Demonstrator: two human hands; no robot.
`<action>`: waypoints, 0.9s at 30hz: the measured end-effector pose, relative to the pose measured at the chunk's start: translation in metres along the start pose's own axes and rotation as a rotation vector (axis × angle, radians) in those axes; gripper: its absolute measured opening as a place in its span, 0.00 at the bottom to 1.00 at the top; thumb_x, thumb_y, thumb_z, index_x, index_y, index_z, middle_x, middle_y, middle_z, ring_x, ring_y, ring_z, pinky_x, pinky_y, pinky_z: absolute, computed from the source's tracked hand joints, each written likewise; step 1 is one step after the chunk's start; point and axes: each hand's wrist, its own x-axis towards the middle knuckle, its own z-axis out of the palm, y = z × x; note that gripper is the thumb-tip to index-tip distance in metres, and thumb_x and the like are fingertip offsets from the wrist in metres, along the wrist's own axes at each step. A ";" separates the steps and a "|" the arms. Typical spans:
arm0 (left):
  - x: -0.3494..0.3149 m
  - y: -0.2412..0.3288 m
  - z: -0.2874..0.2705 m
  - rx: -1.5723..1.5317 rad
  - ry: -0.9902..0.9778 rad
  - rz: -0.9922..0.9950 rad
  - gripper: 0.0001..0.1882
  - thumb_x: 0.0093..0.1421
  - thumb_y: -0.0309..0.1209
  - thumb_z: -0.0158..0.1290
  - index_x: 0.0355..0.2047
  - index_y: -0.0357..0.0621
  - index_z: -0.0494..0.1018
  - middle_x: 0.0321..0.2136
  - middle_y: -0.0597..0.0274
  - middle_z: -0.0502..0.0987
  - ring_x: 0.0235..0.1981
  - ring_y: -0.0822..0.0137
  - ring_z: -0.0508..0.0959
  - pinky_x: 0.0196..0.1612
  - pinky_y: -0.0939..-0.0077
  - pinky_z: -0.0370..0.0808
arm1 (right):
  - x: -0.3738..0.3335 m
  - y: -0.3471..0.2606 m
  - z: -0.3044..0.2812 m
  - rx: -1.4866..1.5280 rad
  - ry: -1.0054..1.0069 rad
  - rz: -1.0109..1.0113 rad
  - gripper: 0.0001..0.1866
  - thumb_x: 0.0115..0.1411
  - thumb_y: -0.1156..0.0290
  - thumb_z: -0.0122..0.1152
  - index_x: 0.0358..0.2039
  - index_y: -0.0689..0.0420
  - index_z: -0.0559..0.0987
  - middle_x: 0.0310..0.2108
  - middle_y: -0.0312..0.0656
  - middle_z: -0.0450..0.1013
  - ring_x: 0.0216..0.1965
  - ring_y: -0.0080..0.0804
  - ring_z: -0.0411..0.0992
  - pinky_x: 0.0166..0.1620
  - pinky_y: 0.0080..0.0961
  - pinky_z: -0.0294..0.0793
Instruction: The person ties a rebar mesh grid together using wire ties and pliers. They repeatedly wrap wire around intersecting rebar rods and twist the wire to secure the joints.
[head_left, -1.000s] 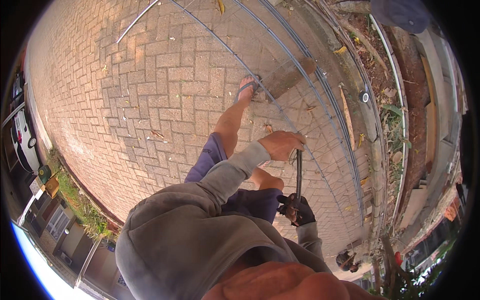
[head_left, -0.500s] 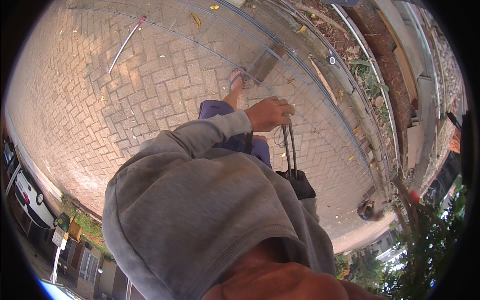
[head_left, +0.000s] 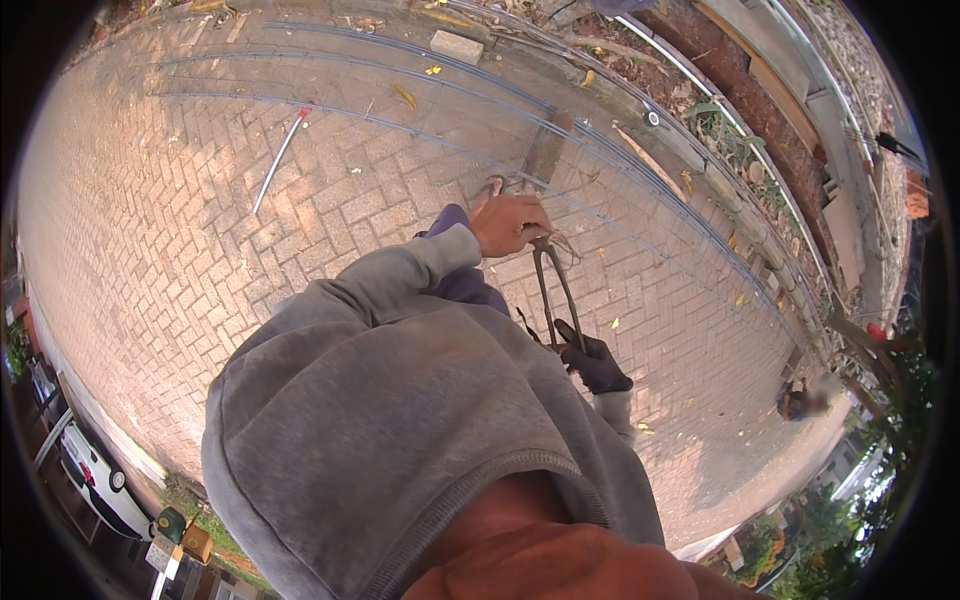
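My bare left hand is closed, its fingertips pinching thin tie wire beside the head of long-handled pincers. The dark metal pincers point away from me, handles slightly spread. In a black glove, my right hand grips the handle ends at lower right. Beyond the left hand, long steel rebar rods with thin cross pieces run in a curve over the paving. A block lies under the rods, next to my sandalled foot.
Herringbone brick paving spreads around me. A pale rod with a red end lies to the left. A pale block sits by the kerb. A trench runs along the right. Someone crouches at far right; a white car stands far left.
My left hand has shifted left and slightly nearer. The pincer handles are spread wider, and the gloved right hand shows more clearly. The whole view has turned a little.
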 end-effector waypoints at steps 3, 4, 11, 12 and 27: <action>-0.020 -0.017 -0.017 -0.442 0.416 -0.567 0.04 0.63 0.27 0.60 0.37 0.41 0.81 0.30 0.63 0.80 0.30 0.66 0.79 0.37 0.65 0.77 | 0.002 0.008 0.032 0.033 0.022 -0.015 0.35 0.62 0.68 0.63 0.69 0.61 0.68 0.38 0.43 0.80 0.39 0.26 0.78 0.37 0.23 0.76; -0.023 -0.026 -0.027 -0.644 0.555 -0.802 0.05 0.65 0.27 0.59 0.38 0.38 0.80 0.30 0.63 0.80 0.29 0.68 0.79 0.35 0.67 0.78 | 0.008 0.007 0.042 0.012 0.035 0.003 0.35 0.62 0.67 0.63 0.69 0.60 0.68 0.38 0.42 0.80 0.38 0.25 0.77 0.37 0.22 0.75; -0.071 -0.098 -0.125 -0.891 0.712 -0.998 0.11 0.67 0.24 0.57 0.47 0.31 0.79 0.30 0.56 0.81 0.29 0.66 0.82 0.32 0.71 0.83 | 0.098 -0.009 0.106 -0.136 0.279 0.053 0.20 0.60 0.63 0.61 0.48 0.61 0.82 0.25 0.34 0.74 0.25 0.19 0.69 0.28 0.22 0.66; -0.079 -0.109 -0.138 -0.913 0.698 -0.995 0.12 0.66 0.23 0.56 0.49 0.31 0.79 0.30 0.56 0.81 0.29 0.66 0.82 0.31 0.71 0.83 | 0.122 -0.009 0.114 -0.106 0.286 -0.063 0.13 0.61 0.63 0.61 0.36 0.60 0.81 0.21 0.31 0.70 0.21 0.18 0.65 0.25 0.24 0.63; -0.098 -0.121 -0.196 -0.739 0.747 -0.954 0.13 0.65 0.22 0.57 0.48 0.29 0.78 0.26 0.61 0.79 0.22 0.71 0.77 0.27 0.77 0.77 | 0.358 -0.071 0.099 -0.524 0.615 -0.222 0.25 0.54 0.49 0.59 0.31 0.63 0.83 0.26 0.56 0.80 0.34 0.54 0.80 0.42 0.46 0.75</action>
